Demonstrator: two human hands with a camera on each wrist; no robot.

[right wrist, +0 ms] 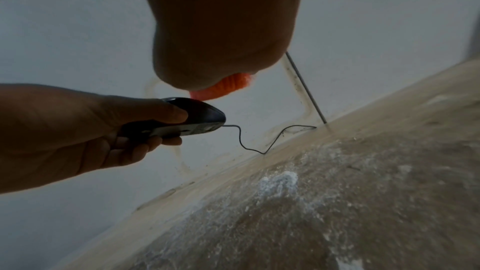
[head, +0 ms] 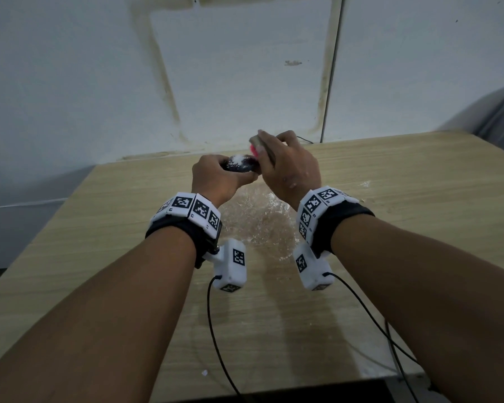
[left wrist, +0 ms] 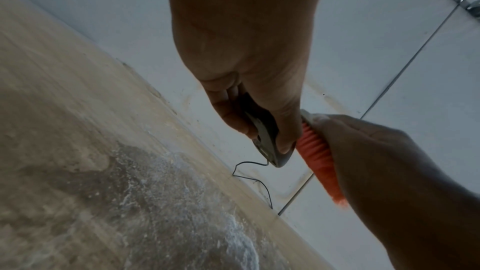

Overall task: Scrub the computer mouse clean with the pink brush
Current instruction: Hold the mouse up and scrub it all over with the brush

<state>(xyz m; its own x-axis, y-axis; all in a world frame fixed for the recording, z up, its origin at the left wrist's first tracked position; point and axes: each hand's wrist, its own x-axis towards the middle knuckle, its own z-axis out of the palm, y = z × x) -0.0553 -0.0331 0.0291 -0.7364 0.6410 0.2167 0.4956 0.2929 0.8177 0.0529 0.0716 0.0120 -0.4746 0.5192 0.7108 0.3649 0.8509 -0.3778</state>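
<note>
A dark computer mouse with white powder on its top is held above the wooden table. My left hand grips the mouse by its sides, thumb along one edge. My right hand grips the pink brush by its pale back. Its bristles touch the mouse's right side. In the right wrist view the bristles sit on top of the mouse, and its thin cord hangs down to the table's back edge.
A wet patch with white powder spreads over the table below my hands. A stained white wall stands right behind the table. Black cables from the wrist cameras trail over the near table edge. A grey object sits far right.
</note>
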